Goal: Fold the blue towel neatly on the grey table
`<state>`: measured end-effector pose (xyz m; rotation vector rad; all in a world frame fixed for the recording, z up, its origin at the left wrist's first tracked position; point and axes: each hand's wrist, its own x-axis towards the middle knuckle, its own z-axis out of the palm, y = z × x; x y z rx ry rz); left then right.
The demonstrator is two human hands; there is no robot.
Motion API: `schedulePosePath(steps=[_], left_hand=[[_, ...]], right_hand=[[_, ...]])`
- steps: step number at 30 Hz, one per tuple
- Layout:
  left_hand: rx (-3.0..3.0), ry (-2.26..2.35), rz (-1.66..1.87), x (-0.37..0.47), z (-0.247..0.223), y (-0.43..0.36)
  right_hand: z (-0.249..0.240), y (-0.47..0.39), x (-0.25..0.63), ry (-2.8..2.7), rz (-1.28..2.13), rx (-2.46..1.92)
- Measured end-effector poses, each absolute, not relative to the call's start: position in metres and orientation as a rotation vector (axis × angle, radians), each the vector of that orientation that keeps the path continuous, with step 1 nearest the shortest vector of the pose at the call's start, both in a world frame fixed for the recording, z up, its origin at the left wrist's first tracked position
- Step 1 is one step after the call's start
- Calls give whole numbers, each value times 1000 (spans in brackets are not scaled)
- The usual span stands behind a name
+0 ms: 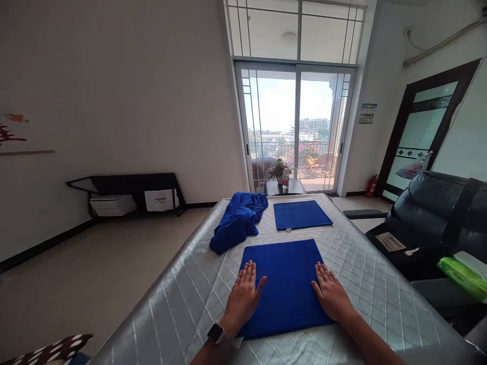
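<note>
A flat blue cloth [285, 289], roughly rectangular, lies spread in front of me on a quilted, silvery-white covered surface [190, 284]. My left hand [245, 294] rests flat on its left edge, fingers together and stretched forward, thumb apart. On the right edge lies my right hand [331, 289], also flat with the fingers stretched out. Neither hand grips anything. Beyond it is another flat blue cloth [302, 214] with a small pale tag at its near edge. To the left of that one sits a crumpled blue cloth [241, 218] in a loose heap.
A dark leather sofa [429, 218] with a green packet [464, 276] stands on the right. Past the far end are a small table [285, 188] with a plant and bottle, and glass doors [297, 126]. A black rack [137, 190] holding white boxes stands by the left wall.
</note>
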<state>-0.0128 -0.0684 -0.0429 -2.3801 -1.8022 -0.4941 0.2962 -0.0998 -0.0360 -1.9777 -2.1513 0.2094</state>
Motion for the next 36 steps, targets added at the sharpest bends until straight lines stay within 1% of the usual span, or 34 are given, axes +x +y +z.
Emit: schedulePosePath(steps=[7, 10, 13, 17, 22, 24, 27, 31, 36], left_hand=[[-2800, -1338, -452, 87, -22, -92], [-2860, -1329, -465, 128, -20, -89], [-2869, -1384, -473, 144, -24, -86], [-2866, -1495, -398, 119, -28, -86], [-2684, -1801, -269, 35, -37, -86], [-2594, -1883, -280, -2, -47, -89], [-2530, -1803, -393, -43, -66, -99], [-2486, -1817, -435, -57, -74, -111], [-2477, -1852, -362, -51, -60, -115]], right_hand=[[-37, -100, 297, -2167, 157, -1956], [-41, -99, 299, -2196, 102, -1944], [-42, -98, 299, -2222, 83, -1944], [-37, -99, 299, -2190, 152, -1963], [-35, -100, 299, -2165, 184, -1950], [-36, -100, 299, -2169, 178, -1950], [-39, -98, 299, -2178, 163, -1964], [-38, -97, 298, -2182, 120, -1961], [-32, -109, 298, -2203, 26, -1907]])
